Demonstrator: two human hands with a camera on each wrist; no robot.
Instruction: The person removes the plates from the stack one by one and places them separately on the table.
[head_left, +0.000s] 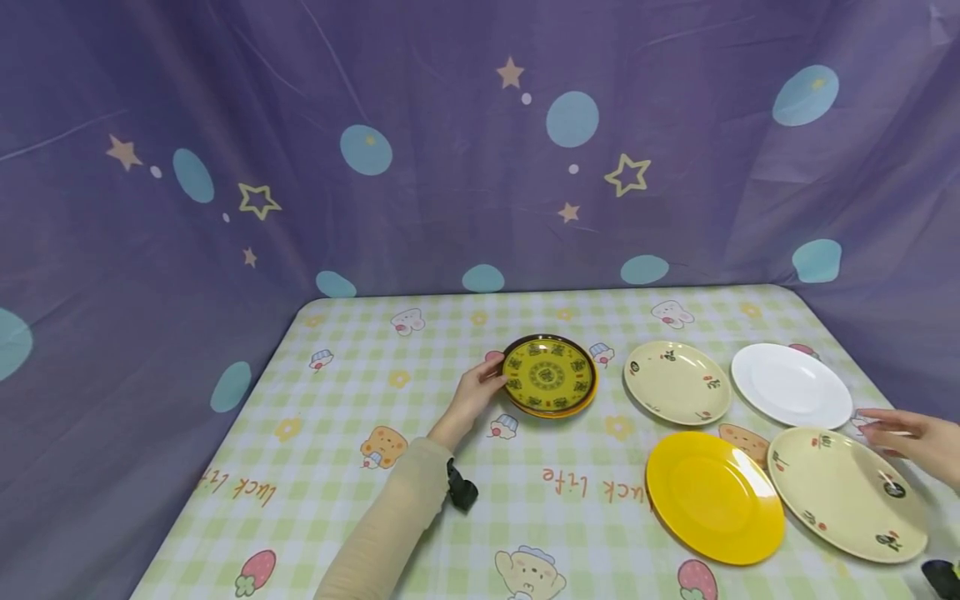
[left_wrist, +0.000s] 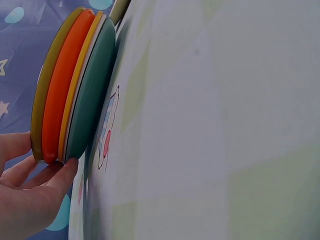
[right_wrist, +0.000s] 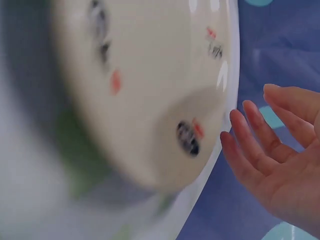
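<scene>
A purple cloth backdrop (head_left: pixel 450 192) printed with stars and pale blue dots hangs behind and beside the bench (head_left: pixel 420 500), which wears a green-and-white checked cover with cartoon animals and strawberries. Toward the near right corner of the bench lies the large round cream plate with small red-and-black flower marks (head_left: pixel 847 493), touching the large plain yellow round plate (head_left: pixel 712 496) on its left. Behind them, toward the right edge, sit a plain white round plate (head_left: pixel 791 385) and a smaller cream plate with the same flower marks (head_left: pixel 677 382), close together. Near the middle of the bench stands a short stack of small round plates (head_left: pixel 550 377), its top one yellow with a dark patterned rim; the left wrist view shows the stack (left_wrist: pixel 70 100) from the side as olive, orange, yellow and teal layers. The left hand (head_left: pixel 474 393), in a beige sleeve, has its grip loosely apart, fingertips (left_wrist: pixel 65 170) touching the stack's left rim. The right hand (head_left: pixel 911 433) hovers by the far right rim of the large cream plate (right_wrist: pixel 150 90), its grip apart with fingers (right_wrist: pixel 250 145) straight and just beside the rim; whether they touch it I cannot tell.
</scene>
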